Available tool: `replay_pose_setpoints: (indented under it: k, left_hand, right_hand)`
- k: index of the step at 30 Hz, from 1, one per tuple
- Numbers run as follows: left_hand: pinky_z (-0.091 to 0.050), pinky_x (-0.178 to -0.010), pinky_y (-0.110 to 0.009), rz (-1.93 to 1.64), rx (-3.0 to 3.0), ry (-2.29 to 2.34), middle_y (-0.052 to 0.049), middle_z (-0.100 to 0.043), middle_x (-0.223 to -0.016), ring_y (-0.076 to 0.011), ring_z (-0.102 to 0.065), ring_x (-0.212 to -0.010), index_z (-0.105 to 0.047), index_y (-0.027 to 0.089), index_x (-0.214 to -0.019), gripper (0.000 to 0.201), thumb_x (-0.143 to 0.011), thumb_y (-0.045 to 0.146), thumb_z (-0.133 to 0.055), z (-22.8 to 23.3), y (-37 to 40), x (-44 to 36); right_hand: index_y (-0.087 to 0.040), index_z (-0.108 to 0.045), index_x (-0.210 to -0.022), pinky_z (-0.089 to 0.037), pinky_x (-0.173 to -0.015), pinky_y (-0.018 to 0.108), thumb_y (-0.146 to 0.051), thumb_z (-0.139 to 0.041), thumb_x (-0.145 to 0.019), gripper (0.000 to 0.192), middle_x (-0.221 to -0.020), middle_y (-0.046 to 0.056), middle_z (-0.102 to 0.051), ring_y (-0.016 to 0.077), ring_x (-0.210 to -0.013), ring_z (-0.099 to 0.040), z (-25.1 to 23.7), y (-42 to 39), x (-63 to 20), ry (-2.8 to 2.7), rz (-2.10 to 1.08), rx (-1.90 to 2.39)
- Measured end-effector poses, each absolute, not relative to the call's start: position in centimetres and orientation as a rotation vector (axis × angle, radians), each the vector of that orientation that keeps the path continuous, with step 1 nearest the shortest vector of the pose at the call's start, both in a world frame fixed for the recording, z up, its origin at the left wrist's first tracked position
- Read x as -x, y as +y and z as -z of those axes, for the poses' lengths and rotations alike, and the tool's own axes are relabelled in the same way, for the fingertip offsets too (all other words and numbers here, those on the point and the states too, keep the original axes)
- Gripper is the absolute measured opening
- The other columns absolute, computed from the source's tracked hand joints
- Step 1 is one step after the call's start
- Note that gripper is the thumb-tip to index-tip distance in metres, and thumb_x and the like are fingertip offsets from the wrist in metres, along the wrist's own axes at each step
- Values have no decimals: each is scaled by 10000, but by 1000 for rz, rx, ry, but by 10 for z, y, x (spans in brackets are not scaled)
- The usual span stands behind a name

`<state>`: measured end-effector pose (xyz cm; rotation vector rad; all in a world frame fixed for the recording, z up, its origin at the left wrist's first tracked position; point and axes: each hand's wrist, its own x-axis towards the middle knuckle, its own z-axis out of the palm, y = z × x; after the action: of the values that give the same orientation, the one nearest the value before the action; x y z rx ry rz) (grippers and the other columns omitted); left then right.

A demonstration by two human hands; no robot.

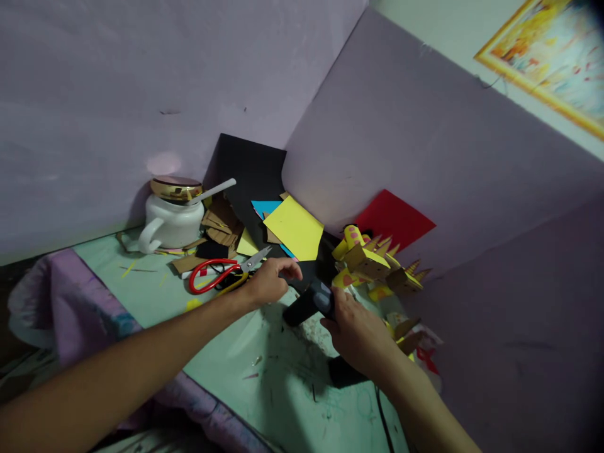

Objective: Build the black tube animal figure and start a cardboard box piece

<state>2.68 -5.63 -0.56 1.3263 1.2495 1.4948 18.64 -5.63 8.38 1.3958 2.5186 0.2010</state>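
In the head view my right hand (356, 327) is closed around a black corded hand tool (304, 306) with a thick barrel pointing left and down. The tool's exact kind is hard to make out, and my fingers hide part of it. My left hand (271, 280) hovers left of the barrel, fingers curled together; whatever they may hold is hidden. Just behind its wrist lie red-handled scissors (214, 275), blades slightly apart. Beyond both hands a yellow sheet of paper (297, 229) rests over black paper (250, 167).
On the left stand a white mug (177, 220) and a gold-rimmed round object (175, 187). Cardboard scraps (221, 220) are piled beside it. Spiked yellow cardboard models (368, 261) sit at right, before a red sheet (396, 217) against the wall. Small scraps litter the green tabletop (226, 377).
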Motion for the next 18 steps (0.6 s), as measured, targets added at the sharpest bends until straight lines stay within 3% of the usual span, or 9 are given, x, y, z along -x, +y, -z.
replay_pose_setpoints:
  k: [5, 9, 15, 18]
  left_hand:
    - [-451, -722, -279, -1350, -1432, 1074, -43, -630, -874, -172, -563, -827, -649, 123, -829, 531, -417, -46, -358, -1, -59, -20]
    - [-445, -718, -289, -1215, -1524, 987, -61, -595, -962, -200, -537, -889, -658, 121, -833, 518, -423, -16, -373, -2, -57, -19]
    - [-420, -820, -301, -938, -1851, 844, -30, -592, -917, -204, -548, -905, -678, 150, -808, 508, -450, -24, -362, -11, -44, -17]
    - [-356, -936, -300, -844, -2024, 821, -13, -591, -1034, -209, -520, -1024, -687, 193, -860, 548, -475, -45, -378, -18, -37, -14]
  right_hand:
    - [-132, -449, -1068, -390, -671, 325, -210, -539, -792, 300, -1028, 149, -593, 280, -929, -590, -85, -57, -187, 2525, -184, -1409]
    - [-131, -449, -1071, -391, -655, 327, -222, -546, -791, 310, -1019, 140, -594, 287, -919, -593, -85, -56, -187, 2524, -200, -1405]
    - [-148, -460, -1046, -395, -653, 314, -234, -564, -785, 294, -999, 120, -611, 275, -895, -604, -87, -56, -188, 2520, -177, -1405]
    - [-154, -466, -1049, -408, -658, 308, -243, -575, -778, 305, -1022, 123, -609, 274, -912, -600, -87, -55, -189, 2513, -176, -1410]
